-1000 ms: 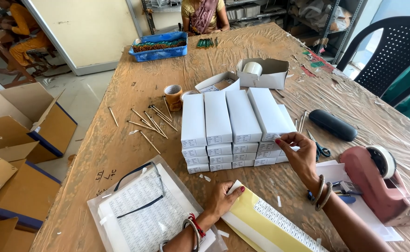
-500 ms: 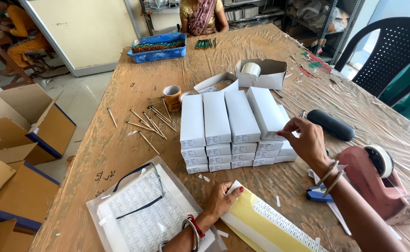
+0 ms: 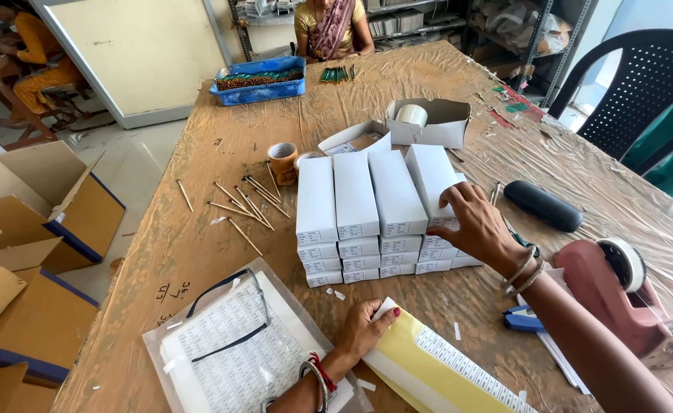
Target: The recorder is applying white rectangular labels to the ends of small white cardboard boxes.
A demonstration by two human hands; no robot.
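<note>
I see my right hand (image 3: 480, 227) resting its fingers unclenched on the rightmost of 4 stacks of small white cardboard boxes (image 3: 374, 210) mid-tabletop, steadying it, while my left hand (image 3: 363, 330) presses flat, grasping nothing, pinning the yellow-backed label sheet (image 3: 428, 367).

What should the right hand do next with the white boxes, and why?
Probably press a sticker onto the end of the top box: the right hand touches the rightmost stack of white boxes, while the left hand rests on the yellow label sheet.
</note>
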